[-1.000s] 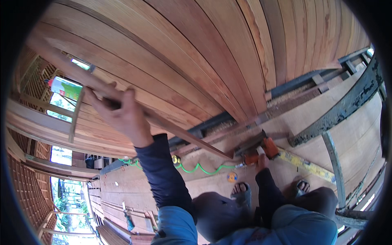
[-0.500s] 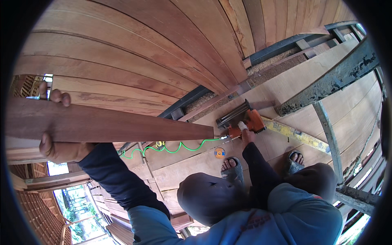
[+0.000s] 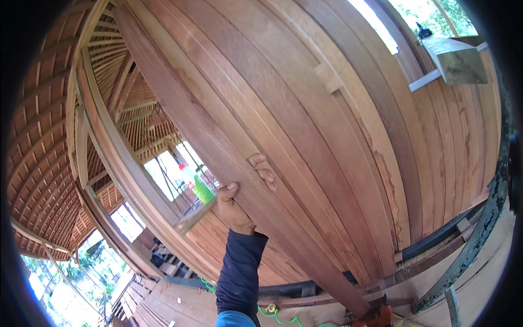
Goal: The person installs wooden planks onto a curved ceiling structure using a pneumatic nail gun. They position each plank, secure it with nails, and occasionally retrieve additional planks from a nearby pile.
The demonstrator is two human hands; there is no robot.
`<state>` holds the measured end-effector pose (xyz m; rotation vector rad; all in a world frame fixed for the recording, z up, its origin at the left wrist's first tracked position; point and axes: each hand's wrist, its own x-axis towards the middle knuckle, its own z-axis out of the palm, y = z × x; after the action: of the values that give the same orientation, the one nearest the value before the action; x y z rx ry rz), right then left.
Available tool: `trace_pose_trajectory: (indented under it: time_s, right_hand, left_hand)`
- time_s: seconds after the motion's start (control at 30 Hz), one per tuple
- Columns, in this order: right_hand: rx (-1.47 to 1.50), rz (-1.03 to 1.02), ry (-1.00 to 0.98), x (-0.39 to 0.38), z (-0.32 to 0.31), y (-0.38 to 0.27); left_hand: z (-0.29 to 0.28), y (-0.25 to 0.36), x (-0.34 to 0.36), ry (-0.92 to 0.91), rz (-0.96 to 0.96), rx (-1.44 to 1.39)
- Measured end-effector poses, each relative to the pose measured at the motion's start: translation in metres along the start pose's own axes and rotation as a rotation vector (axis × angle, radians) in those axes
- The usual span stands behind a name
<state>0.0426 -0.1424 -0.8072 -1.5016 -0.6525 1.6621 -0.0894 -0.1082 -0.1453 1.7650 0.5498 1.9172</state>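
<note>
My left hand (image 3: 237, 210) grips a long reddish-brown plank (image 3: 294, 256), thumb on the near edge and fingertips round the far one. The plank stands upright alongside the boarded wall (image 3: 381, 136); whether it touches the boards is unclear. Just left of my hand, a bottle of green liquid with a red top (image 3: 201, 188) rests by a window opening. At the bottom edge, near the plank's lower end, part of an orange nail gun (image 3: 381, 316) shows. My right hand is out of view.
A paint-flaked dark metal bar (image 3: 479, 229) curves along the right. A green coiled hose (image 3: 294, 320) lies on the board floor (image 3: 152, 300). A ledge with a pale object on it (image 3: 452, 57) juts at the upper right. Timber framing (image 3: 87, 141) rises at the left.
My view has tilted up the wall. The plank, held level half a second ago, now rises steeply in my left hand. My right hand, earlier on the nail gun, has left the view.
</note>
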Motion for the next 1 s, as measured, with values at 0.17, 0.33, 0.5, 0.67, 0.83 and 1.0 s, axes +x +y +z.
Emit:
trace_pose_trajectory:
  time_s: [0.17,0.33,0.5,0.67,0.83,1.0]
  right_hand:
    - [-0.069,-0.118,0.014,0.009,0.001,-0.034]
    - [-0.238,-0.285,-0.117,-0.021,0.022,-0.017]
    - [-0.384,-0.581,-0.342,-0.062,0.069,0.011]
    - [-0.191,-0.628,-0.545,-0.105,0.096,-0.042]
    - [0.048,-0.589,-0.612,-0.128,0.094,-0.107]
    - [0.008,-0.595,-0.626,-0.126,0.091,-0.130]
  left_hand:
    - [0.029,-0.002,0.012,0.050,-0.061,-0.039]
    - [0.050,-0.016,0.025,0.074,-0.002,-0.115]
    - [0.045,-0.020,0.033,-0.104,-0.162,-0.295]
    - [0.029,-0.032,0.029,-0.026,-0.215,-0.178]
    - [0.039,-0.041,0.018,0.161,-0.160,-0.150]
    - [0.042,-0.035,0.020,0.148,-0.150,-0.060]
